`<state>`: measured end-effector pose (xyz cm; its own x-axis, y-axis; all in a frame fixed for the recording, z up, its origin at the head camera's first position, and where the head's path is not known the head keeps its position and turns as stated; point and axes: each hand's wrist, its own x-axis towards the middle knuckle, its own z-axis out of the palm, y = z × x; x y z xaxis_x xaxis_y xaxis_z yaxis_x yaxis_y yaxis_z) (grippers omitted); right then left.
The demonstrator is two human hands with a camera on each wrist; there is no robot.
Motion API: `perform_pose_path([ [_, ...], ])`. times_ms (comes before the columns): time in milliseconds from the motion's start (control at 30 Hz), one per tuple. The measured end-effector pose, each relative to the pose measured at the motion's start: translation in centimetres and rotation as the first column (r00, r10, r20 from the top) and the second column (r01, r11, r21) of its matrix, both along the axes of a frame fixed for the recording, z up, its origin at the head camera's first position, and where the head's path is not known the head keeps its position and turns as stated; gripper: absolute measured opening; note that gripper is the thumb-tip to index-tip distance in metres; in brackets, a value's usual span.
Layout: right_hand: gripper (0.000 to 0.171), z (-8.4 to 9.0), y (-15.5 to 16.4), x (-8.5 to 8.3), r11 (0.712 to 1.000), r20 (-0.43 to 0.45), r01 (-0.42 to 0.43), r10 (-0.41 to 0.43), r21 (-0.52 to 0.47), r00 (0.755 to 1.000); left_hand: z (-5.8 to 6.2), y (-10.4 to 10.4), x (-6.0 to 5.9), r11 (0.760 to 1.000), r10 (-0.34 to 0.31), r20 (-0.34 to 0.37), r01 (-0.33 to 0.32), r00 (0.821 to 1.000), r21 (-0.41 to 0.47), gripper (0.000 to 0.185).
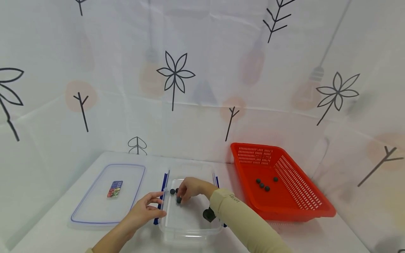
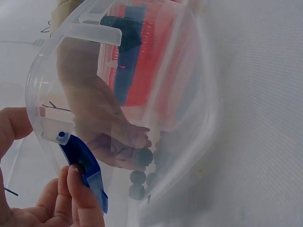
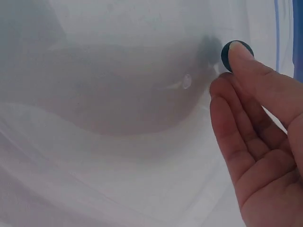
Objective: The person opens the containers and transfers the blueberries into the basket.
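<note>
A clear plastic box (image 1: 190,225) with blue side latches stands before me. My right hand (image 1: 189,188) reaches down into it and pinches a small dark ball (image 3: 226,57) between thumb and fingers. Two similar dark balls (image 1: 172,191) lie just beside those fingertips, near the left wall of the box. My left hand (image 1: 142,212) is at the outside of that wall, fingers loosely bent. In the left wrist view its fingertips touch the blue latch (image 2: 83,163) and the rim close by, without wrapping round the box.
To the right stands a red perforated basket (image 1: 284,207) with several dark balls (image 1: 262,185) on its bottom. A clear lid (image 1: 95,207) with a blue edge and a colourful label lies flat on the left. A patterned white cloth (image 1: 202,123) hangs behind the table.
</note>
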<state>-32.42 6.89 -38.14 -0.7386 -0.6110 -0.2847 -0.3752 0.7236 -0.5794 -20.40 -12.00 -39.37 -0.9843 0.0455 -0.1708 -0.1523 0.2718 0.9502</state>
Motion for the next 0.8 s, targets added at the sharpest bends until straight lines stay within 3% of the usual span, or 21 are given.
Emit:
perform_pose_path([
  [300, 0.013, 1.3, 0.5, -0.6, 0.982, -0.020, 0.044, -0.049, -0.182, 0.999, 0.0, -0.1, 0.0, 1.000, -0.010, -0.003, 0.010, 1.000, 0.010, 0.064],
  [533, 0.016, 4.7, 3.2, -0.9, 0.932, 0.009, 0.120, -0.124, -0.343, 0.992, 0.0, 0.3, 0.1, 1.000, 0.004, 0.010, -0.004, 1.000, 0.004, 0.065],
  [667, 0.020, 6.9, 5.9, -0.7, 0.895, -0.006, 0.222, -0.244, -0.386, 0.970, 0.2, 0.3, 0.3, 1.000, 0.014, 0.001, -0.014, 1.000, -0.005, 0.064],
  [800, 0.025, 8.1, 9.2, -0.7, 0.833, 0.004, 0.337, -0.373, -0.438, 0.928, 0.3, 0.2, 0.4, 1.000, 0.011, 0.002, -0.011, 1.000, 0.000, 0.063],
])
